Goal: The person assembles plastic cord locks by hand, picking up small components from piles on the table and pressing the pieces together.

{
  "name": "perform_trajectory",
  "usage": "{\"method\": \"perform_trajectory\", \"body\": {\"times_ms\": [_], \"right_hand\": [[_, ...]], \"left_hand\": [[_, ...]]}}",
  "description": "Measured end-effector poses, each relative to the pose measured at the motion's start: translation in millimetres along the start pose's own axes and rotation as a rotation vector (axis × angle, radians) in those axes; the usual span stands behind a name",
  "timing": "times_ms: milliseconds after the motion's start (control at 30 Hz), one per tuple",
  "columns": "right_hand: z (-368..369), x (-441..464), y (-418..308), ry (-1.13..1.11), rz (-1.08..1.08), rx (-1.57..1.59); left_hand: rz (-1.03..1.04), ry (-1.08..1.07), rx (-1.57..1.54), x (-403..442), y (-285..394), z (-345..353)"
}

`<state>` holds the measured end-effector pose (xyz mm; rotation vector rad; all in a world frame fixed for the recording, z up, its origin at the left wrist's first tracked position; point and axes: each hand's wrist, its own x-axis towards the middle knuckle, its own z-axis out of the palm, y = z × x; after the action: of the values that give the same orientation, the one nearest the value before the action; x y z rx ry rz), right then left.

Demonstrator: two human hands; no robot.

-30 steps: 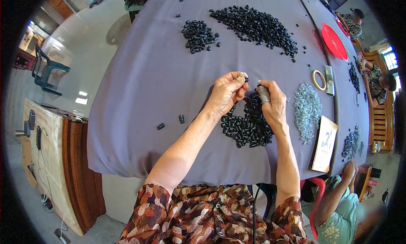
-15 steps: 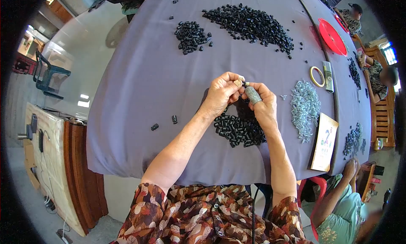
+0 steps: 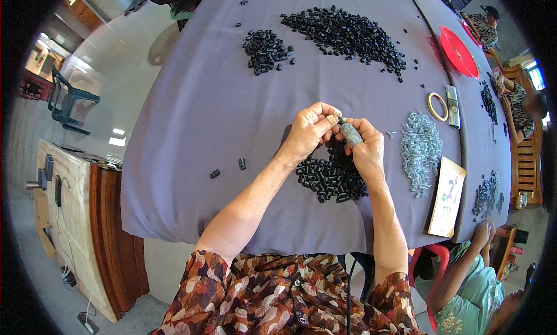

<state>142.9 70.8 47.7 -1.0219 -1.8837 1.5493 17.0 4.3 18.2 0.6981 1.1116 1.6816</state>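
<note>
My left hand [image 3: 308, 131] and my right hand [image 3: 365, 149] meet over the table, both closed in a pinch. Between their fingertips is a small black plastic piece [image 3: 340, 121], mostly covered by the fingers. A grey knitted-looking cover [image 3: 351, 135] wraps my right thumb. Just below the hands lies a heap of black cylindrical pieces [image 3: 328, 181], partly hidden by my right hand. Two loose black cylinders [image 3: 215, 174] rest left of my left forearm. Right of my right hand spreads a pile of small clear plastic pieces [image 3: 422, 152].
Farther off on the grey cloth [image 3: 191, 132] are a small black pile [image 3: 264, 51] and a larger one [image 3: 354, 39]. A tape roll [image 3: 437, 106], a booklet [image 3: 447, 198] and a red tray [image 3: 458, 52] lie rightward. Other people sit along the right side.
The view has shifted slightly, so everything sits a little farther right. My hands stay pinched together on the small black piece, with the fingertips slightly rearranged.
</note>
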Motion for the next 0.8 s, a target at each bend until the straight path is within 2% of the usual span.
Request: {"method": "perform_trajectory", "body": {"times_ms": [633, 800], "right_hand": [[0.1, 0.9, 1.7, 0.003, -0.013, 0.06], [-1.9, 1.6, 1.2, -0.023, 0.039, 0.16]], "left_hand": [[0.018, -0.002, 0.037, 0.1, -2.2, 1.1], [-0.006, -0.026, 0.04, -2.9, 1.9, 3.6]]}}
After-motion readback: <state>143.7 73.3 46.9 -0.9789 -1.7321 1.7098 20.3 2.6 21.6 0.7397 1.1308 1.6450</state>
